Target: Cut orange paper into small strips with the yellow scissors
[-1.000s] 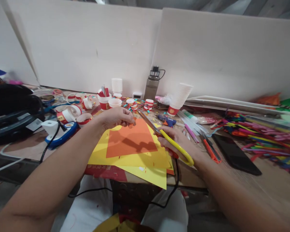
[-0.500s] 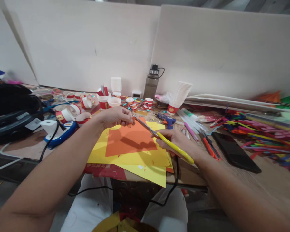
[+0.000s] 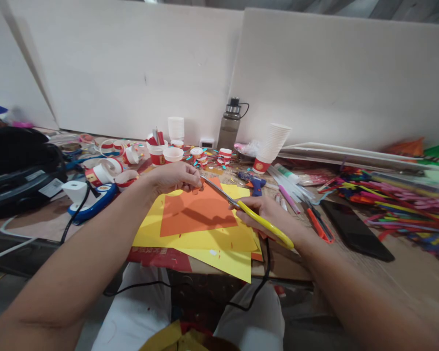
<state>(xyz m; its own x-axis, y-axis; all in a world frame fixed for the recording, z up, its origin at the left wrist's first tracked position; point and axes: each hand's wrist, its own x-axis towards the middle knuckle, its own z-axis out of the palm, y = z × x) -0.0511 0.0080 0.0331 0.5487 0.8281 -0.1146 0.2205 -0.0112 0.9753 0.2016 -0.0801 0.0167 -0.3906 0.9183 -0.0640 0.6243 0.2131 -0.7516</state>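
Note:
My left hand (image 3: 179, 176) is pinched on a small orange piece of paper (image 3: 195, 190), mostly hidden by the fingers. My right hand (image 3: 261, 210) grips yellow-handled scissors (image 3: 265, 224), their blades pointing up and left so the tips come close to the left fingertips. Whether the blades touch the small piece, I cannot tell. Below both hands lies an orange sheet (image 3: 193, 214) on top of yellow sheets (image 3: 219, 241), with tiny orange scraps scattered over them.
Paper cups (image 3: 173, 155) and a bottle (image 3: 229, 126) stand at the back. A blue glue gun (image 3: 256, 183), an orange cutter (image 3: 318, 224), a black phone (image 3: 356, 229) and pipe cleaners (image 3: 406, 200) lie to the right. A blue-and-white device (image 3: 93, 202) and black bag (image 3: 18, 170) are left.
Both hands stay almost in place. The small orange piece shows slightly differently at the left fingertips, and the scissors have barely shifted.

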